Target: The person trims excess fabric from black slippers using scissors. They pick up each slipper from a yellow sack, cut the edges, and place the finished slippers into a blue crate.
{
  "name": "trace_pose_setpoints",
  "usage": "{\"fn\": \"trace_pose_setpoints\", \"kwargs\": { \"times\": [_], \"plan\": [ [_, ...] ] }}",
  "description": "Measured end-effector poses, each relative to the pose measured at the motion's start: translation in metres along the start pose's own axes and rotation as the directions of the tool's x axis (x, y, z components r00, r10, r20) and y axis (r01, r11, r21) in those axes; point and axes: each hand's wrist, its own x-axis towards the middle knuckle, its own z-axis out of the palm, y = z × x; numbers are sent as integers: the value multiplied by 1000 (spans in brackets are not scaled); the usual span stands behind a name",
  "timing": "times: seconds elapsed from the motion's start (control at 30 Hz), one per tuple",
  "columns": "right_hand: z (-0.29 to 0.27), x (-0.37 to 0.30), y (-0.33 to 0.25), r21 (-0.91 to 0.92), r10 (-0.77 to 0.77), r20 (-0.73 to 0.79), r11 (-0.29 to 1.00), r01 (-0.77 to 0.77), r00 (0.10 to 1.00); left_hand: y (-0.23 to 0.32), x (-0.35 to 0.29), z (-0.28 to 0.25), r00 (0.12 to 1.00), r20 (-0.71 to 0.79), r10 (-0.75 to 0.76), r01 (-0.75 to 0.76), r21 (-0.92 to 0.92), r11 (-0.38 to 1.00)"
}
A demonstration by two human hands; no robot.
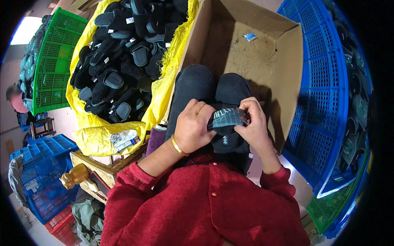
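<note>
Teal-checked slipper (228, 118) held between both hands (193, 126) (253, 123), visible length running left-to-right.

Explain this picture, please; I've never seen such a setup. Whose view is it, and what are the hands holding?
There is no machine, just a person's two bare hands. A wide fisheye camera worn on the head looks down at them, so straight edges bend near the rim. The left hand and right hand together hold a dark piece with a green patterned band; part of its shape is hidden. To the left, a yellow sack holds black slippers. Ahead, an open cardboard box contains a small blue packet. A blue crate stands at the right.
</note>
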Motion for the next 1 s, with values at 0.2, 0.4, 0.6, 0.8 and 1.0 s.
{"fn": "trace_pose_setpoints", "kwargs": {
  "times": [0.2,0.4,0.6,0.8,1.0],
  "plan": [
    [-26,9,-22,167,308,264,918,-358,914,9,8,-12,993,115,-8,0,71,997],
    [-34,9,-31,-42,199,243,980,-195,949,17,24,-17,987,125,98,-103,35,994],
    [-30,7,-36,-224,110,234,973,-56,966,12,27,-16,969,169,181,-201,107,974],
    [-23,6,-24,-243,-23,120,969,52,993,3,26,-9,980,80,184,-187,24,982],
    [-14,15,-13,-168,-84,-129,984,62,988,8,28,3,990,-123,73,-78,-36,996]
  ]
}}
